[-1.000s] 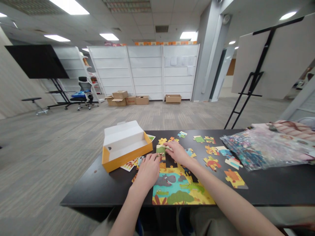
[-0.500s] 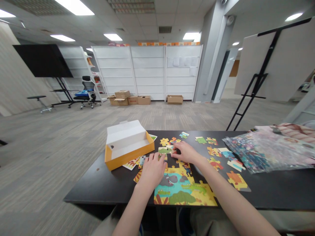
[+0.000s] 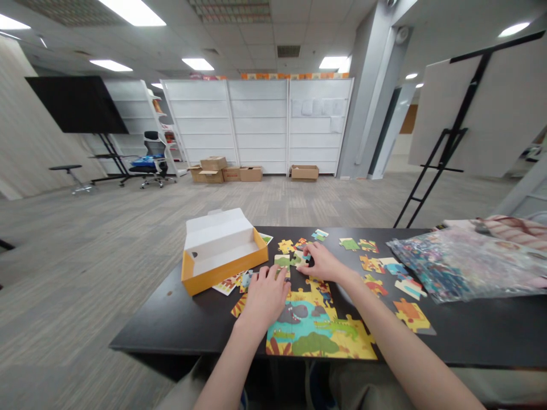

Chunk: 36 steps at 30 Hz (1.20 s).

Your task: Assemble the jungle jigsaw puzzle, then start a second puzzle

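Note:
A partly joined jigsaw puzzle (image 3: pixel 314 330) with a hippo and crocodiles lies at the table's near edge. My left hand (image 3: pixel 265 293) rests over its upper left side, fingers stretched out and slightly bent, covering parts of the pieces below. Just beyond those fingertips is a green and cream puzzle piece (image 3: pixel 282 261). My right hand (image 3: pixel 323 262) pinches a green and white puzzle piece (image 3: pixel 299 258) at its right side, close beside that one. Whether the two interlock I cannot tell.
An open yellow box (image 3: pixel 226 267) with a white inside stands on the left of the black table (image 3: pixel 171 319). Several loose pieces (image 3: pixel 371 264) lie at the right, near a clear plastic bag (image 3: pixel 465 265) of colourful pieces. Picture cards (image 3: pixel 228 285) stick out by the box.
The piece in my right hand has shifted slightly, and more of its green and white face shows. My left hand has stayed almost in place.

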Available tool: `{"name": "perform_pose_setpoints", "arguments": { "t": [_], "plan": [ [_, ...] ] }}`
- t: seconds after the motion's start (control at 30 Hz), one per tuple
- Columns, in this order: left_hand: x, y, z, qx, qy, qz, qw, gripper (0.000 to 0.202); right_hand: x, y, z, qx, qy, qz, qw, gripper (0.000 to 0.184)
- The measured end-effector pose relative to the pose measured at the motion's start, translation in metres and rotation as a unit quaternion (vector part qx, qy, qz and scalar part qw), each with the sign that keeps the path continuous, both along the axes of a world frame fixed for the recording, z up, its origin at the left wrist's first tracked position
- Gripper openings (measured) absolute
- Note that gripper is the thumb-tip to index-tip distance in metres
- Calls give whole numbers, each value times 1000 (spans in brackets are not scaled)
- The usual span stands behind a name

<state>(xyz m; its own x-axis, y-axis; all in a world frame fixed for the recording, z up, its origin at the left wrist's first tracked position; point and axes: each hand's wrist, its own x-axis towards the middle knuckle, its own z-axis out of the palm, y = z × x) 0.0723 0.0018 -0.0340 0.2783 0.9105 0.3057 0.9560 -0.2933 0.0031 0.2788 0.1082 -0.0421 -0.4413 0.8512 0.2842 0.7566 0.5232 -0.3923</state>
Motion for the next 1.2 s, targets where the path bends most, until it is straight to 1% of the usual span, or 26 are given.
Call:
{"name": "perform_pose_setpoints", "arguments": {
  "t": [0.17,0.23,0.37,0.43,0.57,0.67,0.8,0.97,1.2],
  "plan": [
    [0,1,-1,2,0,-5,1000,38,10,4,2,-38,16,40,998,35],
    [0,1,-2,3,2,-7,1000,38,16,8,5,-49,9,39,998,37],
    [0,1,-2,6,4,-9,1000,37,24,11,13,-26,-26,4,999,34],
    [0,1,-1,7,5,-9,1000,37,25,9,16,-9,-24,13,1000,34],
    [0,1,-2,10,9,-7,1000,37,20,4,18,-6,23,87,996,36],
    [0,1,-3,16,9,-6,1000,37,16,2,15,-11,9,118,993,35],
    [1,1,-3,17,13,-4,1000,37,12,1,9,-15,-36,125,991,33],
    [1,0,-2,21,16,-3,1000,37,8,-1,4,-6,-44,136,990,32],
    [2,0,-1,2,-4,0,1000,37,1,-9,9,14,-32,126,991,31]
  ]
}}
